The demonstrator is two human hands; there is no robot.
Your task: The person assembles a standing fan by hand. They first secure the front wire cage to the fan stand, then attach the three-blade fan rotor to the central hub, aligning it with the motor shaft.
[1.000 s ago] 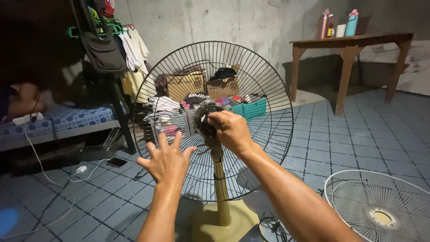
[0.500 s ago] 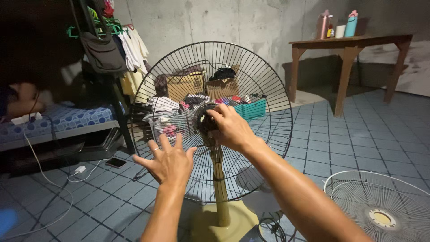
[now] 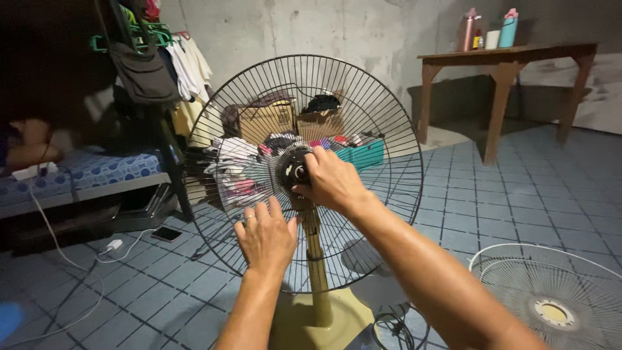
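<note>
1. Blue floor tiles (image 3: pixel 518 194) and a bare concrete wall (image 3: pixel 311 29) frame the room; a wooden table (image 3: pixel 505 55) with bottles stands at the back right.
2. At centre stands a pedestal fan on a yellowish base (image 3: pixel 324 321), wearing only its black rear wire guard (image 3: pixel 363 97).
3. The right hand (image 3: pixel 334 181) is curled around the dark hub (image 3: pixel 293 172) at the guard's middle, fingers closed on it; whether it grips a nut or the spindle is hard to tell.
4. The left hand (image 3: pixel 265 236) lies open, fingers together, against the guard's lower wires, holding nothing.
5. A white front guard (image 3: pixel 551 304) lies flat on the floor at lower right, well apart.
6. Cardboard boxes (image 3: pixel 265 120) and clothes show through the wires.
</note>
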